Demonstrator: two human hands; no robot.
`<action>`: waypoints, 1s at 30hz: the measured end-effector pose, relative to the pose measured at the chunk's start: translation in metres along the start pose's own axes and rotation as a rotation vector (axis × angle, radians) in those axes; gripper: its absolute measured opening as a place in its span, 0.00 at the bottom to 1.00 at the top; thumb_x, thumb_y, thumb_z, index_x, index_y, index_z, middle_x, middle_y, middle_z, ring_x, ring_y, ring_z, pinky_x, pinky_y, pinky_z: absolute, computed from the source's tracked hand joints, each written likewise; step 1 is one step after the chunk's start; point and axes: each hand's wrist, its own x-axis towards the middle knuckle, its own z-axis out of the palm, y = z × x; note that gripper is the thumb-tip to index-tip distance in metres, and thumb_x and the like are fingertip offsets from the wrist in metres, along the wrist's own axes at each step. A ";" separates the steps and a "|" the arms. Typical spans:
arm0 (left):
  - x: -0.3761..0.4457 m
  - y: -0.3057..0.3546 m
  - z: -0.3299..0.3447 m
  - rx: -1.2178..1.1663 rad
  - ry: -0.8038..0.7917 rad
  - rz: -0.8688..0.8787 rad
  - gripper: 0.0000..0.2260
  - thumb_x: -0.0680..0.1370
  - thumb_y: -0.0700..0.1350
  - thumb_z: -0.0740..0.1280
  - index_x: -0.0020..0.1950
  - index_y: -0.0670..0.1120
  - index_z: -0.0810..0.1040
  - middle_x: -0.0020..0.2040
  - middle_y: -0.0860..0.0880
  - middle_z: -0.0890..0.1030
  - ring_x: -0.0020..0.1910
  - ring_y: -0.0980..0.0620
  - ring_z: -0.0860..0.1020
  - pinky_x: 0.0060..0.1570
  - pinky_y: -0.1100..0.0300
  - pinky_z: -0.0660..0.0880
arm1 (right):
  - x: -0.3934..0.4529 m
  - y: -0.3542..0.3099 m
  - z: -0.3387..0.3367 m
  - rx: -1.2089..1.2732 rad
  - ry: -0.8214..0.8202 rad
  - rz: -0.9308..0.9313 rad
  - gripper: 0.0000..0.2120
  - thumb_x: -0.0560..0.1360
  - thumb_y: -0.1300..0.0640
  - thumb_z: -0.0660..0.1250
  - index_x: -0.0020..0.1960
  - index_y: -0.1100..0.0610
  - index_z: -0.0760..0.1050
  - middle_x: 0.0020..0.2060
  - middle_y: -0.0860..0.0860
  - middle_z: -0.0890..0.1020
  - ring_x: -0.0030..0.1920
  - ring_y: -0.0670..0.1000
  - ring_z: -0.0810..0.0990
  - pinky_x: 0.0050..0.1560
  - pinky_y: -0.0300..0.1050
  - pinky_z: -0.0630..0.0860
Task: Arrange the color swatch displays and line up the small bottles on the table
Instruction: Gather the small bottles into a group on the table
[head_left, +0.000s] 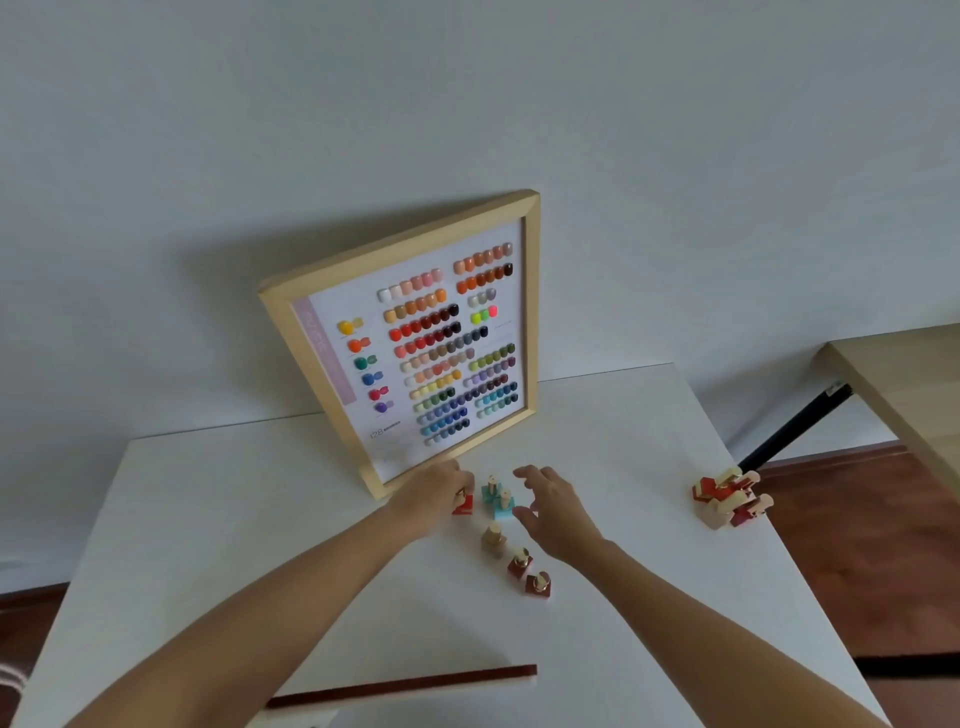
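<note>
A wood-framed color swatch display (415, 343) leans against the wall at the back of the white table (208, 519). Several small bottles stand in a diagonal row in front of it: a red one (463, 504), two light blue ones (497, 500), a tan one (492, 540) and two dark red ones (529, 574). My left hand (434, 493) is shut on the cap of the red bottle at the frame's lower corner. My right hand (550, 512) hovers open just right of the blue bottles, fingers spread, holding nothing.
A cluster of red and beige bottles (730, 496) lies near the table's right edge. A second display's dark red edge (405, 686) shows at the table's near edge. A wooden table (904, 384) with a black leg stands to the right.
</note>
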 end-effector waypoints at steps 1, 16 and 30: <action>-0.001 -0.001 0.002 0.003 0.004 0.015 0.09 0.79 0.43 0.64 0.58 0.47 0.77 0.54 0.45 0.78 0.53 0.48 0.78 0.54 0.57 0.78 | 0.004 -0.002 0.002 -0.006 -0.003 0.004 0.23 0.76 0.57 0.66 0.69 0.53 0.65 0.64 0.54 0.72 0.59 0.53 0.76 0.60 0.48 0.76; -0.025 0.016 0.020 0.090 -0.054 0.250 0.22 0.78 0.47 0.66 0.69 0.51 0.63 0.60 0.45 0.77 0.48 0.45 0.82 0.49 0.53 0.79 | 0.041 -0.014 0.019 -0.197 -0.029 -0.065 0.12 0.77 0.60 0.61 0.60 0.52 0.72 0.52 0.55 0.78 0.46 0.52 0.79 0.46 0.45 0.80; 0.003 0.024 0.021 0.128 -0.104 0.291 0.05 0.79 0.46 0.65 0.53 0.47 0.74 0.49 0.48 0.79 0.44 0.51 0.81 0.43 0.63 0.78 | -0.026 0.066 -0.030 -0.066 0.122 0.132 0.10 0.78 0.62 0.59 0.56 0.57 0.76 0.49 0.56 0.78 0.46 0.55 0.78 0.46 0.44 0.77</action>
